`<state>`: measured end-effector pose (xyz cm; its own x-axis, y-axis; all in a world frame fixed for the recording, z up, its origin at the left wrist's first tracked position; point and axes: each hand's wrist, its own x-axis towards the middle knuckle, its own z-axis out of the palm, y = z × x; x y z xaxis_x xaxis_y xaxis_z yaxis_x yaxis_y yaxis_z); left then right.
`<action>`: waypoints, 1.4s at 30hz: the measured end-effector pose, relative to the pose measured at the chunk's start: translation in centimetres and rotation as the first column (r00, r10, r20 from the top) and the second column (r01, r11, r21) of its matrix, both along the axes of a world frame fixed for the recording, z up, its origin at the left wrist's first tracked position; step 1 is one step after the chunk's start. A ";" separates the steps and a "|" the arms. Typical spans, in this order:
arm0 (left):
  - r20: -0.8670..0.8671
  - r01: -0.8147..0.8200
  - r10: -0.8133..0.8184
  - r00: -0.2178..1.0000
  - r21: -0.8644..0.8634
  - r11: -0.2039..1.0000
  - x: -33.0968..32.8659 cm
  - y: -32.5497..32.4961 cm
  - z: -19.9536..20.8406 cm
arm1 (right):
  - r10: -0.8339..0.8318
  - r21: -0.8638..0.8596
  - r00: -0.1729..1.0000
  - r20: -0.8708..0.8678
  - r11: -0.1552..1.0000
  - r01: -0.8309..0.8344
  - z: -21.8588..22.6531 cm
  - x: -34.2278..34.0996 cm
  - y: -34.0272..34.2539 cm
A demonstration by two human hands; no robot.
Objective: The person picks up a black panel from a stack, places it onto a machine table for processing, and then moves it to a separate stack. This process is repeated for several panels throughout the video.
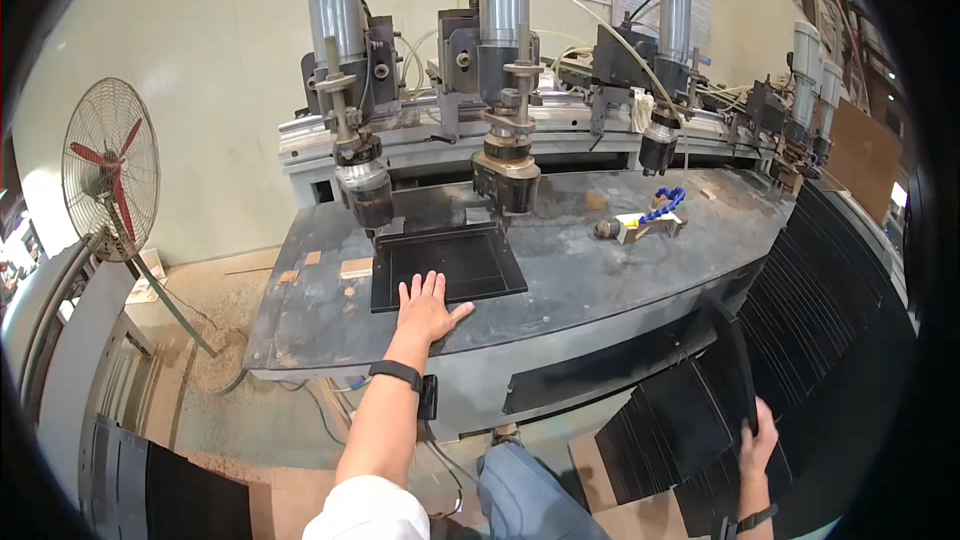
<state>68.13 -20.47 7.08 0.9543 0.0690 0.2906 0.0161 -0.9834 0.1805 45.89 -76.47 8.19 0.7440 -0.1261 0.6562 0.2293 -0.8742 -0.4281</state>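
My left hand lies flat, fingers spread, on the near edge of a black rectangular panel on the machine table. Two drill heads, a left one and a middle one, stand over the panel's far side. Down at the right, my right hand is closed round the lower end of another black panel, seen nearly edge-on and tilted. Stacked black panels lie beside and below it. The fingertips of my right hand are partly hidden.
A third drill head hangs farther right, above a small metal fixture with a blue segmented hose. Wood scraps lie left of the panel. A red-bladed fan stands at the left. More black sheets fill the right side.
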 end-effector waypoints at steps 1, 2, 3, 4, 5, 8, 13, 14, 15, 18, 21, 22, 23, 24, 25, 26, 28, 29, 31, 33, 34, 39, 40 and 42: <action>0.009 0.011 -0.011 1.000 0.013 1.000 0.2 0.0 0.2 | 0.045 -0.153 0.994 0.099 0.988 -0.029 2.0 0.7 0.7; 0.017 0.019 -0.019 1.000 0.031 0.999 0.3 0.0 0.3 | 0.134 -0.227 0.978 0.158 0.969 -0.096 4.2 2.0 2.1; 0.021 0.009 -0.009 1.000 0.021 1.000 -0.2 -0.1 0.4 | 0.247 -0.228 0.959 0.138 0.950 -0.212 6.5 3.6 4.2; 0.087 -0.003 -0.002 0.996 0.061 0.998 -1.1 -1.0 0.5 | 0.327 -0.242 0.932 0.155 0.928 -0.285 8.1 5.7 6.4; 0.104 0.031 -0.038 0.994 0.071 0.997 -2.4 -1.5 0.7 | 0.375 -0.223 0.911 0.171 0.915 -0.335 8.9 8.0 8.6; 0.404 0.132 -0.209 0.891 0.210 0.969 -9.8 -2.2 0.1 | 0.561 -0.360 0.817 0.133 0.796 -0.488 9.4 15.3 17.1; 0.409 0.182 -0.243 0.880 0.183 0.966 -26.1 2.4 -1.4 | 0.610 -0.525 0.790 0.060 0.693 -0.495 3.9 23.3 27.2; 0.400 0.149 -0.224 0.889 0.209 0.966 -30.4 3.7 -2.0 | 0.609 -0.540 0.792 0.028 0.676 -0.501 2.8 24.3 28.8; 0.402 0.114 -0.200 0.894 0.228 0.967 -34.5 4.8 -2.9 | 0.613 -0.554 0.789 -0.033 0.646 -0.525 2.4 25.3 30.1; 0.299 -0.114 0.074 0.951 0.117 0.987 -46.6 6.1 -5.6 | 0.594 -0.584 0.759 -0.267 0.526 -0.618 1.9 28.5 33.4; 0.147 -0.466 0.464 0.874 -0.024 0.885 -57.2 5.1 -11.4 | 0.616 -0.472 0.719 -0.324 0.553 -0.687 1.8 30.4 36.7; 0.103 -0.581 0.583 0.806 -0.053 0.812 -60.3 4.7 -13.5 | 0.593 -0.421 0.708 -0.385 0.569 -0.706 2.3 30.0 37.2; 0.049 -0.661 0.665 0.745 -0.075 0.747 -62.9 5.2 -15.3 | 0.579 -0.437 0.727 -0.370 0.582 -0.686 1.8 30.8 36.6; -0.012 -0.749 0.751 0.660 -0.087 0.657 -65.6 4.7 -16.9 | 0.583 -0.413 0.716 -0.384 0.585 -0.698 1.7 31.2 36.6; -0.011 -0.801 0.803 0.596 -0.080 0.594 -67.4 4.4 -17.9 | 0.563 -0.384 0.713 -0.418 0.602 -0.700 2.4 30.5 37.2; -0.005 -0.842 0.844 0.537 -0.073 0.535 -68.7 4.8 -18.8 | 0.593 -0.391 0.703 -0.393 0.584 -0.711 2.0 31.6 36.5; 0.007 -0.890 0.890 0.456 -0.011 0.456 -71.0 6.4 -20.2 | 0.654 -0.456 0.663 -0.364 0.496 -0.739 1.6 34.3 35.1; -0.003 -0.919 0.919 0.395 0.019 0.394 -72.6 7.5 -21.5 | 0.633 -0.451 0.659 -0.406 0.489 -0.747 1.5 35.3 35.2; -0.010 -0.955 0.957 0.290 0.055 0.290 -74.2 10.2 -23.6 | 0.553 -0.454 0.681 -0.480 0.508 -0.732 1.8 35.6 36.4; -0.042 -0.978 0.979 0.198 0.057 0.200 -73.7 12.9 -24.9 | 0.500 -0.489 0.713 -0.492 0.519 -0.701 2.9 35.0 36.5; -0.038 -0.979 0.981 0.189 0.068 0.191 -74.0 14.4 -26.8 | 0.461 -0.532 0.729 -0.505 0.499 -0.684 3.7 34.4 36.5; -0.064 -0.894 0.984 0.169 0.411 0.180 -74.1 15.4 -33.5 | 0.321 -0.547 0.743 -0.587 0.520 -0.656 6.7 27.2 41.0; -0.169 -0.883 0.975 0.146 0.421 0.206 -75.3 16.1 -35.8 | 0.297 -0.564 0.750 -0.591 0.513 -0.647 6.4 27.4 41.3; -0.524 -0.992 0.843 0.121 -0.048 0.112 -72.6 16.2 -28.9 | 0.296 -0.630 0.770 -0.565 0.448 -0.634 5.4 29.7 40.2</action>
